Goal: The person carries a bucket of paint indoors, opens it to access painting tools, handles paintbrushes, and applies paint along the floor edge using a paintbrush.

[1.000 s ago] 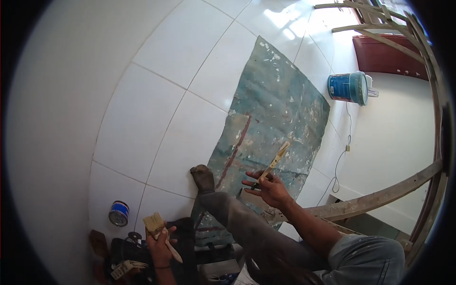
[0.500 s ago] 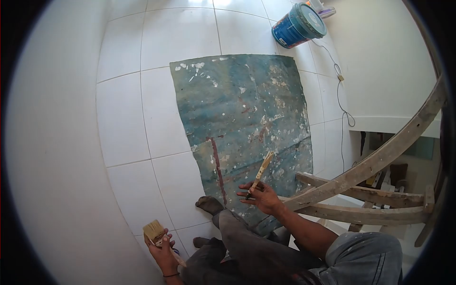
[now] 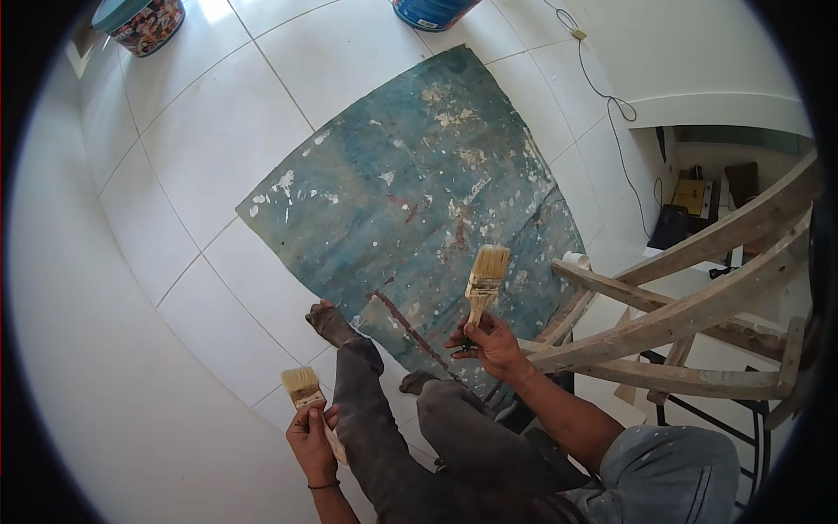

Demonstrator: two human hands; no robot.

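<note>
My left hand (image 3: 312, 437) is closed round a wide paintbrush (image 3: 301, 384) with pale bristles, its wooden handle slanting down to the right past my fingers. A second paintbrush (image 3: 484, 278), bristles up and its broad face turned to me, is in my right hand (image 3: 491, 345), gripped by the handle. Beneath and beyond that brush lies a green, paint-spattered sheet (image 3: 367, 210) on the floor. The left brush is over the white tiles, beside my trouser leg.
Wooden ladder-like beams (image 3: 681, 306) stand at the right. A blue bucket (image 3: 432, 10) and a patterned tub (image 3: 144, 24) are at the top. A thin cable (image 3: 611, 109) runs along the right wall. A plain wall (image 3: 105, 349) rises at the left.
The view has swung, bringing the patterned tub into sight. The right brush has turned from edge-on to face-on. My feet are placed differently on the floor and sheet. Both brushes stay held.
</note>
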